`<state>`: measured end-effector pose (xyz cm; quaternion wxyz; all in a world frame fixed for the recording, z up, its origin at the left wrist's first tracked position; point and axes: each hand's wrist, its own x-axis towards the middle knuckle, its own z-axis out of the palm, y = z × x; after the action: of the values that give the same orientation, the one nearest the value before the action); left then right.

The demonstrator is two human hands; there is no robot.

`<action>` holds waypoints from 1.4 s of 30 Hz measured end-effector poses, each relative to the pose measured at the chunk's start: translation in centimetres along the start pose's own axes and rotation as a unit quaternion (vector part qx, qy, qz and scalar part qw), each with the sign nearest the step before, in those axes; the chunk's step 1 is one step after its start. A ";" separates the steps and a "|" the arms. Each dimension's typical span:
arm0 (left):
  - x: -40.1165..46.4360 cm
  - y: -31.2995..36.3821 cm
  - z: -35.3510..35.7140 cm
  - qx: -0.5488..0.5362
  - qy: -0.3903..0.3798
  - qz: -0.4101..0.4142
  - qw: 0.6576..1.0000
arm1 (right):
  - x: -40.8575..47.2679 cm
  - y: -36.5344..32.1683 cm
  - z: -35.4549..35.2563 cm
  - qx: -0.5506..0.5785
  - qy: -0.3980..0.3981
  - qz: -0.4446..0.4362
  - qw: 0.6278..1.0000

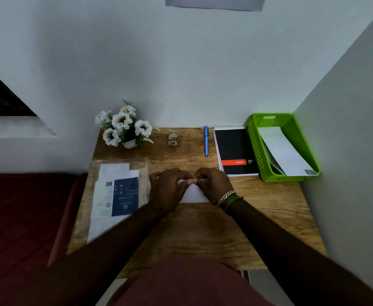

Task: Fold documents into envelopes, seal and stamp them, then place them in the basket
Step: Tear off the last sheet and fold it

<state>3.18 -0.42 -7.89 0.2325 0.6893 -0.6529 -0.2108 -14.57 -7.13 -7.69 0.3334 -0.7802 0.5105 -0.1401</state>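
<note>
My wooden desk (203, 228) sits in a corner of pale walls, and everything I work with lies on it. At my left is a clear plastic sleeve of documents (117, 195), white sheets with a dark blue one on top. At the far right stands the green perforated basket (257, 151), with a white envelope (285, 151) leaning inside it. Just beside the basket lies a black spiral notepad (236, 151) with a red band. A small pot of white artificial flowers (123, 127) stands at the far left corner. Between my hands, near the middle of the desk, is the white paper (193, 194) I am folding. My left hand (166, 191) and right hand (214, 185) both curl down onto its far edge, thumbs meeting and pinching it. Farther back lie a blue pen (206, 141) and a small tape roll (173, 139).
</note>
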 end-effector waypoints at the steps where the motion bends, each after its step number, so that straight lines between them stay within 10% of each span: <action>1: 0.4 0.3 0.0 -0.012 0.010 -0.007 1.000 | 0.1 0.0 0.0 0.000 0.013 -0.005 1.000; 38: 1.1 -3.4 -0.2 -0.118 -0.054 -0.095 0.987 | -1.8 5.5 -2.9 0.073 0.074 0.113 0.988; 42: 0.2 -3.1 1.1 0.050 -0.031 -0.055 0.997 | -2.2 5.8 -1.2 0.010 0.133 0.128 0.983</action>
<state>5.01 -0.60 -10.59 0.1650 0.7285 -0.6304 -0.2115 -20.31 -7.14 -10.35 0.2854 -0.6794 0.6447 -0.2033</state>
